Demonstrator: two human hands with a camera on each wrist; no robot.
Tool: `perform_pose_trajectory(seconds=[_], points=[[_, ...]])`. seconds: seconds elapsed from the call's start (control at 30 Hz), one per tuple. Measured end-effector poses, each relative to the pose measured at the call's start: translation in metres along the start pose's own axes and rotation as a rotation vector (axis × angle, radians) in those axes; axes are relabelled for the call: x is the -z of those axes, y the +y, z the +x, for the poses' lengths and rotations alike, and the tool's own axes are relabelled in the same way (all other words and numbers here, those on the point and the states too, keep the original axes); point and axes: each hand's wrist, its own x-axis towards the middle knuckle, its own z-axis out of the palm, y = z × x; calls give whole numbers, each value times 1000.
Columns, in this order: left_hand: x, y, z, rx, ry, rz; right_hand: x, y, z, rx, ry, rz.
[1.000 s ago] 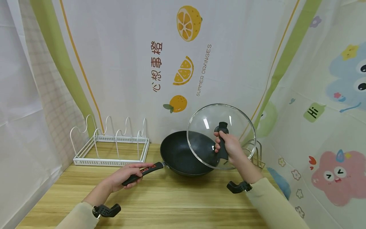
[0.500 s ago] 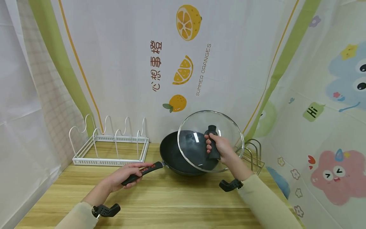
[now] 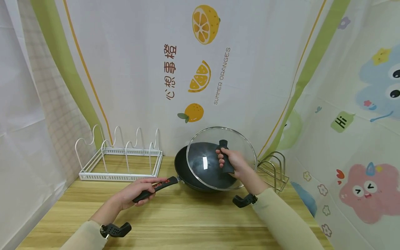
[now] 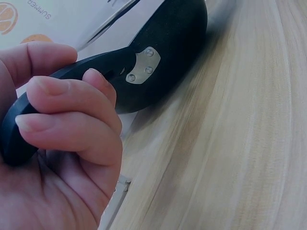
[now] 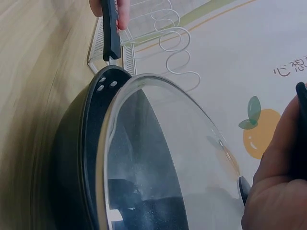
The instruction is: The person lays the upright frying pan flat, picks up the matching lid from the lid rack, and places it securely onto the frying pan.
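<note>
A black wok [image 3: 184, 165] stands on the wooden table, its handle pointing to the front left. My left hand [image 3: 137, 192] grips that black handle [image 3: 168, 182], fingers curled round it in the left wrist view. Over the wok's right part hangs a clear glass lid [image 3: 200, 146] with a metal rim, tilted and held above the pan. My right hand [image 3: 235, 163] holds the lid by its black upright knob handle [image 3: 227, 165]. In the right wrist view the lid's rim [image 5: 103, 158] appears close to the wok's rim; whether they touch I cannot tell.
A white wire rack [image 3: 106, 177] with curved dividers stands at the back left of the table [image 3: 175, 222]. Behind the right forearm is a metal wire rack [image 3: 278, 170]. A printed curtain [image 3: 134, 76] hangs close behind the wok.
My right hand has brought the lid leftward and down, from the wok's right side to over more of the pan. The left hand and wok have stayed put.
</note>
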Motion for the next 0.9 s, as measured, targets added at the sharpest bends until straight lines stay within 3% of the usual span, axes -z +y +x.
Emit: perform_pose_trajectory(seconds=[0.6, 0.9], points=[[0, -1, 0, 0, 5, -5, -18, 12, 29, -65, 23, 152], [0, -1, 0, -4, -6, -25, -21, 15, 45, -97, 59, 157]])
